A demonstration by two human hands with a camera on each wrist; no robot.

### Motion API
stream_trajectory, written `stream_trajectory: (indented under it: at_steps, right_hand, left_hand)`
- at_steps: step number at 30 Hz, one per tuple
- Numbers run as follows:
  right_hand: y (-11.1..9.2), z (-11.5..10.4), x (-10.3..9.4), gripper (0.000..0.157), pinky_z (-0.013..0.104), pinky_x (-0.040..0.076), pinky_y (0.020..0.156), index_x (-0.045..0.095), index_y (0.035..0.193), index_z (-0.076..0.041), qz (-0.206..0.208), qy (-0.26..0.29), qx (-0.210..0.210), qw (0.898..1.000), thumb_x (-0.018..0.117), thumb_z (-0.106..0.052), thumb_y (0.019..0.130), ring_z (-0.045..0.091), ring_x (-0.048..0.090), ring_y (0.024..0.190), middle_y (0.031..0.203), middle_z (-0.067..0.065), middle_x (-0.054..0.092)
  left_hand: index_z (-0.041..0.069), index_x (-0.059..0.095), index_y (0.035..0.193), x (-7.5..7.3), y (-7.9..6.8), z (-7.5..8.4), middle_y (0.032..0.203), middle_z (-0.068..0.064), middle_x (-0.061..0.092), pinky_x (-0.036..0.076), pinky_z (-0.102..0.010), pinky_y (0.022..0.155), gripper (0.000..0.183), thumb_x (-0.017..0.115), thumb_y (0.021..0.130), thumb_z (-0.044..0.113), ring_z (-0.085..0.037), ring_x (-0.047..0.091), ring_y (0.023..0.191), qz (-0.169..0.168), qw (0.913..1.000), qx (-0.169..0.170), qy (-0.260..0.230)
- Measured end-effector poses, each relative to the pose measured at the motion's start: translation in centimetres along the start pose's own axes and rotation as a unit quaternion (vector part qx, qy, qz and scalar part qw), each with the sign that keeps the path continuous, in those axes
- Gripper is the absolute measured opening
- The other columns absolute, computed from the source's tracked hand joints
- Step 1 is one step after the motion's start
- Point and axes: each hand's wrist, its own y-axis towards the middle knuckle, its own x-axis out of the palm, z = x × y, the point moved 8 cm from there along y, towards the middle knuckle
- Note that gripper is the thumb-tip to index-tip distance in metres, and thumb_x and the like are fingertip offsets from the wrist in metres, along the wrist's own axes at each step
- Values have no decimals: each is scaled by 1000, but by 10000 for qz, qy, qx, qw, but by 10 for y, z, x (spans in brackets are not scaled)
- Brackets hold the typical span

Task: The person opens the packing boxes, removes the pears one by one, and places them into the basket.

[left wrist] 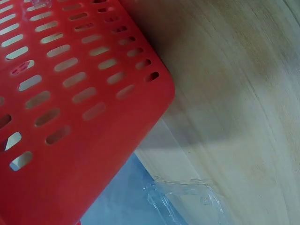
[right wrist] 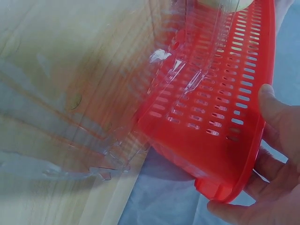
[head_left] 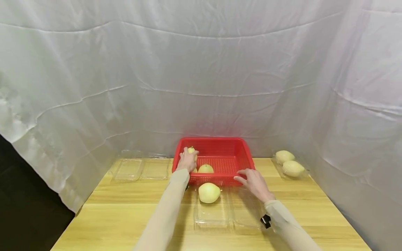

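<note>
A red plastic basket (head_left: 216,179) with slotted walls stands in the middle of the table. My left hand (head_left: 187,161) reaches into its left side and grips a pale yellow pear (head_left: 191,150); the basket wall hides this hand in the left wrist view. Another pear (head_left: 205,168) lies in the basket beside the hand. My right hand (head_left: 255,183) is at the basket's front right corner, fingers spread and thumb tip (right wrist: 267,91) right at the rim. Before the basket, one pear (head_left: 209,192) sits in a clear plastic clamshell box (head_left: 213,218).
Two pears (head_left: 293,168) sit in another clear box at the back right. An open clear clamshell (head_left: 128,169) lies at the back left. Grey cloth (head_left: 204,69) hangs behind the wooden table (head_left: 110,223) and along its sides.
</note>
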Motion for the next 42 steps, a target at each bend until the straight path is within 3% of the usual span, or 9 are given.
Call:
stream_trajectory:
  at_steps: [7,14,21,25,35,42]
  right_hand:
    - [-1,1,0,37,49,51,88,73,110,-1,91,54,83,9999,73,-29,87,33,67,97,104,14,73]
    - [0,-1,-1,36,49,51,87,73,110,0,110,36,65,9999,73,-28,87,33,67,96,103,15,73]
    - [0,-2,-1,35,48,50,87,73,110,-2,154,36,69,9999,74,-27,86,32,65,94,102,14,73]
    - [-1,0,0,35,49,50,86,73,110,-2,117,36,60,9999,74,-28,87,32,65,94,103,14,73]
    - [2,-1,-1,36,48,50,86,72,111,-1,68,-1,45,10000,73,-28,87,32,65,93,102,15,72]
    - [0,0,1,34,48,50,85,73,109,-2,106,-105,72,9999,73,-29,88,32,65,93,100,14,72]
  left_hand:
    - [24,55,138,10,4,1,144,-26,29,56,-47,74,51,63,91,7,-52,40,120,-310,9993,-52,224]
    - [24,56,138,17,4,-1,135,-25,42,52,-52,85,41,50,99,17,-47,44,118,-756,9942,-228,727]
    - [21,61,134,12,2,-1,139,-24,36,54,-50,81,37,49,99,22,-41,44,118,-526,9939,-180,955]
    - [20,61,134,12,0,0,135,-24,41,53,-52,83,38,49,98,24,-40,45,117,-549,9944,-102,901]
    - [13,65,123,-11,-17,12,126,-22,51,51,-51,87,31,53,98,25,-38,51,113,-122,9951,387,899]
    - [13,69,113,-23,-40,19,124,-17,59,43,-52,100,27,54,97,28,-36,54,117,838,9899,896,706]
